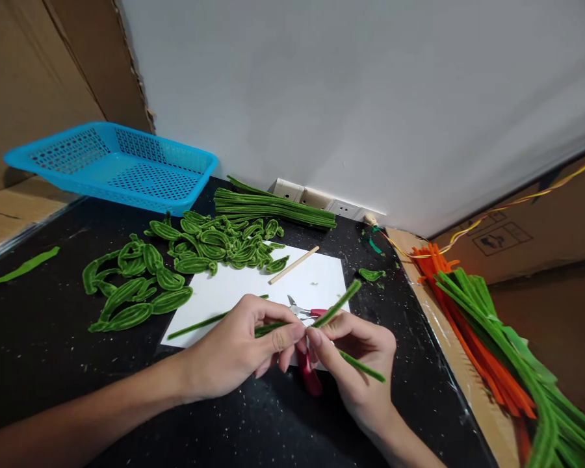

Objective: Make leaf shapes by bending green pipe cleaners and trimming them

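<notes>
My left hand (241, 348) and my right hand (355, 357) meet over the front edge of a white sheet (316, 283), both pinching a green pipe cleaner (338, 303). One end sticks up and right from my right fingers, another end trails out below my right hand, and a length runs left past my left hand. Red-handled pliers (308, 325) lie on the sheet just under my fingers. A thin wooden stick (293, 264) lies farther back on the sheet.
Several folded green pipe-cleaner leaves (141, 286) lie on the black table (49, 338) at left and behind the sheet. A bundle of straight green pipe cleaners (273, 207) lies by the wall. A blue basket (112, 166) sits far left; orange and green pipe cleaners (497, 351) lie at right.
</notes>
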